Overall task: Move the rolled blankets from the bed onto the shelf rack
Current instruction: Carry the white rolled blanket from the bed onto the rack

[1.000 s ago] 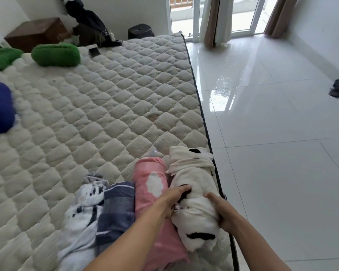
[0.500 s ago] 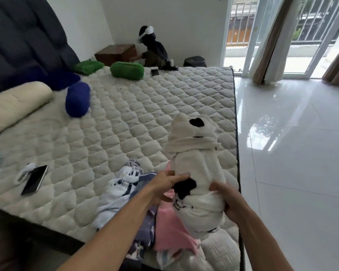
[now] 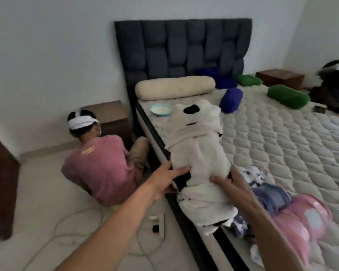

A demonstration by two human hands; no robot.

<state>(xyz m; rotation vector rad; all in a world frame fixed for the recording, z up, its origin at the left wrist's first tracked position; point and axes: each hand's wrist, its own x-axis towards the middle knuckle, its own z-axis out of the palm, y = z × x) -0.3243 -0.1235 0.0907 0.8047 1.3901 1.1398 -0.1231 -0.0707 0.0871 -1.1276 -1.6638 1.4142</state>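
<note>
A rolled white blanket with black patches [image 3: 200, 155] is held up in the air over the bed's near edge. My left hand [image 3: 165, 181] grips its left side and my right hand [image 3: 233, 185] grips its right side. On the quilted mattress [image 3: 282, 137] below lie three more rolled blankets: a pink one [image 3: 301, 222], a blue plaid one [image 3: 272, 196] and a white-and-dark patterned one [image 3: 256, 173], partly hidden by my right arm. No shelf rack is in view.
A person in a pink shirt [image 3: 100, 165] crouches on the floor left of the bed, by a wooden nightstand [image 3: 110, 116]. On the bed are a cream bolster [image 3: 174, 88], a bowl [image 3: 160, 110], blue cushions [image 3: 231, 99] and green cushions [image 3: 288, 96]. A small device [image 3: 157, 223] lies on the floor.
I have lifted the white blanket off the bed with both hands, and my view has swung left from the window side toward the headboard and the crouching person.
</note>
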